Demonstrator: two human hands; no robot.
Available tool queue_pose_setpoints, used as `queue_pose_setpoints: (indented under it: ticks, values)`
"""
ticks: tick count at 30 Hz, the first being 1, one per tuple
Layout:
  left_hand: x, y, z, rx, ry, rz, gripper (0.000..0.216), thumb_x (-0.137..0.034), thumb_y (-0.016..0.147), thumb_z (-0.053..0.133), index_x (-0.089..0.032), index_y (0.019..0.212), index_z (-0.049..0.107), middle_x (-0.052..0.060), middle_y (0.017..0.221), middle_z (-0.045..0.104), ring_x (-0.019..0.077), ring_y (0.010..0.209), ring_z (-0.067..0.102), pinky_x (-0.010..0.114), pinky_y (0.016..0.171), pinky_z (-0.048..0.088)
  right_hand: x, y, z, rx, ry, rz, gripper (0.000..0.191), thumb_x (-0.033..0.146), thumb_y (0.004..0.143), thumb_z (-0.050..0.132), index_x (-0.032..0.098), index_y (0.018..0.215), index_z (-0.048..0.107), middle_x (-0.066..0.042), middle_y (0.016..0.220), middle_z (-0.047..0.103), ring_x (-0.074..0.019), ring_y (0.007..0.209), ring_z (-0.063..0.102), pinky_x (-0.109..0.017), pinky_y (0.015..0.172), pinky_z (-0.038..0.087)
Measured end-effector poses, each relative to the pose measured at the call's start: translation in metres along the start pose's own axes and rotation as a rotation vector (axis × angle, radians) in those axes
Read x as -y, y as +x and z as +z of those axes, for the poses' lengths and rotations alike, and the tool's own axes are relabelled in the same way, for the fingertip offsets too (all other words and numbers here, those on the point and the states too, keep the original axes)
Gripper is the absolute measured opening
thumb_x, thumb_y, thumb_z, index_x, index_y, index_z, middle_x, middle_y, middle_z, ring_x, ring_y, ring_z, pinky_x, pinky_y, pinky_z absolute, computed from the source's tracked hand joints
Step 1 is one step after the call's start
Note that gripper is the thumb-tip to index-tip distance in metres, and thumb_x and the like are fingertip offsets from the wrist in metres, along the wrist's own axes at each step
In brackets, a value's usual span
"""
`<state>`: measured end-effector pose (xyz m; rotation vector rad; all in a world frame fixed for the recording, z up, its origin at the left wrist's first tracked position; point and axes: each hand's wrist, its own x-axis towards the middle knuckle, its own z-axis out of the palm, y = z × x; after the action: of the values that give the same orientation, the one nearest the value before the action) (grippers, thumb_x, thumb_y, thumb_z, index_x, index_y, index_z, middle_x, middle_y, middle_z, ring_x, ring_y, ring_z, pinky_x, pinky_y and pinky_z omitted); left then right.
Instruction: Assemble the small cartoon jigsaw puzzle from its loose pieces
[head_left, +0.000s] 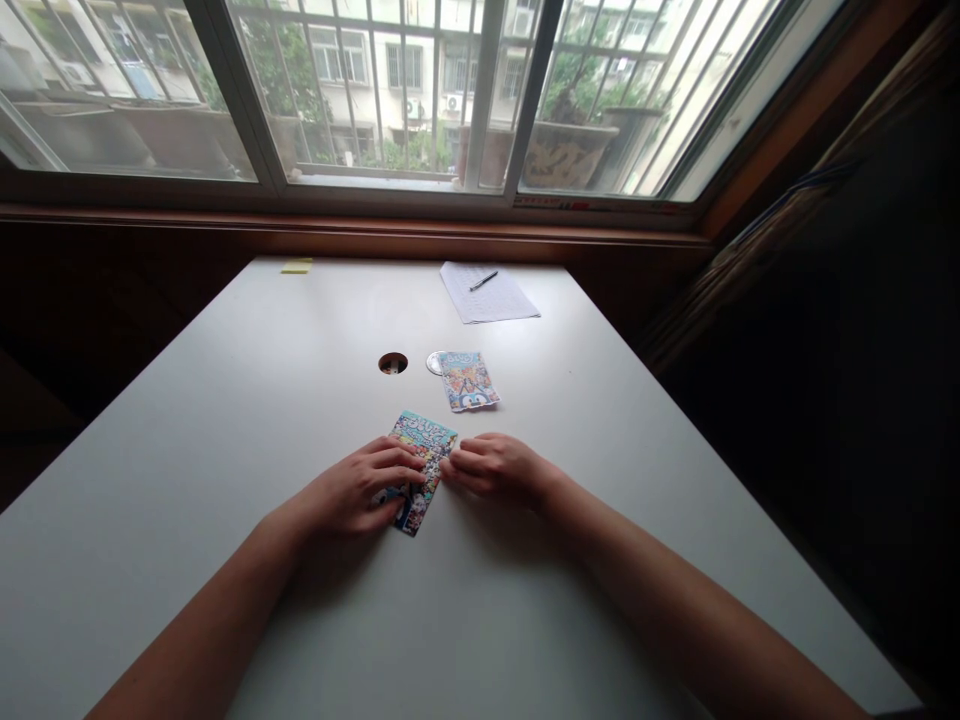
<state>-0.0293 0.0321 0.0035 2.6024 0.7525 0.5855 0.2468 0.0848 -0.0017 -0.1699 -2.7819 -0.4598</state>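
Observation:
A colourful cartoon-printed packet (421,462) lies flat on the white table (225,420) just in front of me. My left hand (360,490) rests on its left and lower part, fingers curled over it and holding it down. My right hand (496,465) sits at the packet's right edge, fingers drawn together and touching that edge. A second, similar packet (469,381) lies a little farther away, untouched, with a small round silver disc (435,362) beside its upper left corner.
A round cable hole (392,363) opens in the table's middle. At the far edge lie a white sheet of paper (491,298) with a pen (484,281) on it and a yellow sticky pad (297,266). A window runs behind; dark furniture stands on the right.

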Motion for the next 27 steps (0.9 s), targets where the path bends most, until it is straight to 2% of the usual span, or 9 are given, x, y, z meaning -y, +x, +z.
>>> queue_pose_setpoints:
  ticks: [9, 14, 22, 27]
  values:
    - [0.0021, -0.0004, 0.0017, 0.014, 0.035, 0.025, 0.054, -0.014, 0.087, 0.057, -0.031, 0.138, 0.055, 0.007, 0.127, 0.063, 0.0250, 0.125, 0.053, 0.049, 0.114, 0.040, -0.0010, -0.0011, -0.0019, 0.030, 0.012, -0.012, 0.022, 0.015, 0.102, 0.040, 0.017, 0.104, 0.062, -0.002, 0.080, 0.058, -0.0139, 0.070, 0.050, -0.031, 0.060, 0.033]
    - [-0.0013, 0.0000, 0.0024, 0.016, 0.066, -0.005, 0.052, -0.016, 0.088, 0.058, -0.033, 0.138, 0.055, 0.007, 0.127, 0.062, 0.0258, 0.123, 0.052, 0.049, 0.113, 0.041, -0.0022, -0.0005, -0.0024, 0.008, 0.041, -0.010, 0.019, 0.015, 0.102, 0.043, 0.018, 0.104, 0.061, -0.001, 0.079, 0.058, -0.0135, 0.070, 0.052, -0.030, 0.059, 0.031]
    - [-0.0017, -0.0006, 0.0024, 0.036, 0.081, -0.022, 0.052, -0.015, 0.088, 0.057, -0.032, 0.137, 0.056, 0.006, 0.129, 0.060, 0.0262, 0.126, 0.049, 0.048, 0.113, 0.041, -0.0030, -0.0003, -0.0005, 0.047, 0.039, -0.028, 0.022, 0.017, 0.104, 0.039, 0.018, 0.107, 0.061, -0.002, 0.083, 0.060, -0.0136, 0.072, 0.052, -0.031, 0.062, 0.033]
    - [-0.0014, -0.0001, 0.0019, 0.050, 0.086, -0.018, 0.053, -0.015, 0.088, 0.056, -0.032, 0.138, 0.055, 0.006, 0.129, 0.060, 0.0265, 0.127, 0.048, 0.049, 0.113, 0.040, -0.0059, -0.0001, 0.0046, 0.061, 0.090, -0.028, 0.024, 0.018, 0.104, 0.038, 0.016, 0.101, 0.061, -0.001, 0.081, 0.058, -0.0134, 0.071, 0.051, -0.030, 0.066, 0.034]
